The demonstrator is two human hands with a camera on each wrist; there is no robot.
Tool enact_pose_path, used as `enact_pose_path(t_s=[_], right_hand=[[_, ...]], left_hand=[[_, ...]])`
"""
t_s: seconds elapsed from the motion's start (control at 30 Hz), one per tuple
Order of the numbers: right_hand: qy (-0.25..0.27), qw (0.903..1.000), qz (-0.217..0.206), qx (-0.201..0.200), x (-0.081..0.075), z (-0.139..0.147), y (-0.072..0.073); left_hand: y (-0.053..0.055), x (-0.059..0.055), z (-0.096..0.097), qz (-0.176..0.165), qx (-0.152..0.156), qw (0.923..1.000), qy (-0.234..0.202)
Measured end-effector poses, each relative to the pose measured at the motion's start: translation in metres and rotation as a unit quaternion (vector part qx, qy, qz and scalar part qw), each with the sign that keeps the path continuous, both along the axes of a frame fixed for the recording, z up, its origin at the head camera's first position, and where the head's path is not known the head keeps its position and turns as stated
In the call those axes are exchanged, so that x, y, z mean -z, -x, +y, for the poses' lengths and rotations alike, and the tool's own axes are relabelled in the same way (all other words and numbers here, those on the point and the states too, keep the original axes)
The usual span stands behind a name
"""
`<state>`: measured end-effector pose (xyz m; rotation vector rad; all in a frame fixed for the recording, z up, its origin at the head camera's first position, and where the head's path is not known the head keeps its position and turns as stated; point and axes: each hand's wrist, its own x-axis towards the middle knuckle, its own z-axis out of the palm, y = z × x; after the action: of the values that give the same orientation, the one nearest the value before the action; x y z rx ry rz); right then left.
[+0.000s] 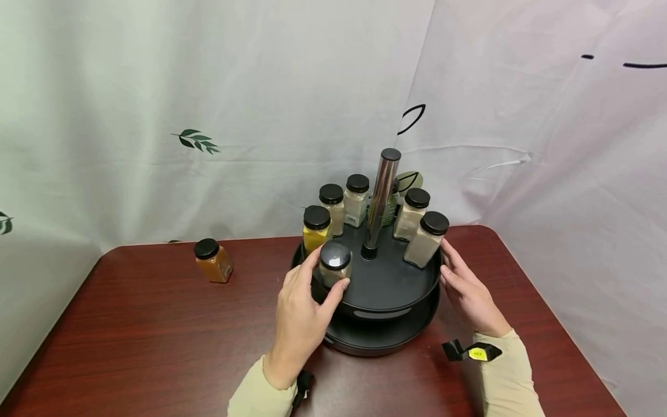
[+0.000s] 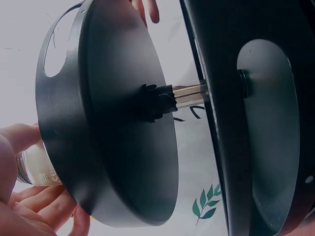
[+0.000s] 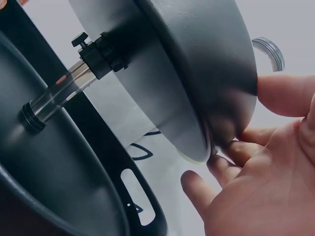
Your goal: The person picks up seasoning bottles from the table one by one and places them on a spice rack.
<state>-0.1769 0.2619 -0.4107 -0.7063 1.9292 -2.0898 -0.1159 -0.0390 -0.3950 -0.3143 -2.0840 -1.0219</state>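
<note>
In the head view my left hand holds a small glass spice jar with a dark shiny lid, thumb on one side and fingers on the other. The jar is upright at the front left edge of the upper tray of a black two-tier turntable. My right hand touches the upper tray's right outer wall with thumb and fingertips, beside a grey-brown spice jar. In the left wrist view, the held jar shows between thumb and fingers behind the tray wall.
Several black-lidded jars stand around the upper tray, including a yellow one and a pale one. A metal post rises through the middle. The lower tray sits beneath. An orange-brown jar stands apart on the wooden table.
</note>
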Motion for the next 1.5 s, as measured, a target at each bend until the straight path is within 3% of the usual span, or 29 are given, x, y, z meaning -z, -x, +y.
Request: enact_pose_path(t_s=[1.1, 1.5], right_hand=[[-0.018, 0.9993, 0.033, 0.009, 0.004, 0.004, 0.000], [0.006, 0.9994, 0.035, -0.003, 0.005, 0.004, 0.001]], left_hand=[[0.003, 0.002, -0.004, -0.015, -0.011, 0.9998, 0.005], [0.004, -0.008, -0.017, -0.010, -0.008, 0.9997, -0.021]])
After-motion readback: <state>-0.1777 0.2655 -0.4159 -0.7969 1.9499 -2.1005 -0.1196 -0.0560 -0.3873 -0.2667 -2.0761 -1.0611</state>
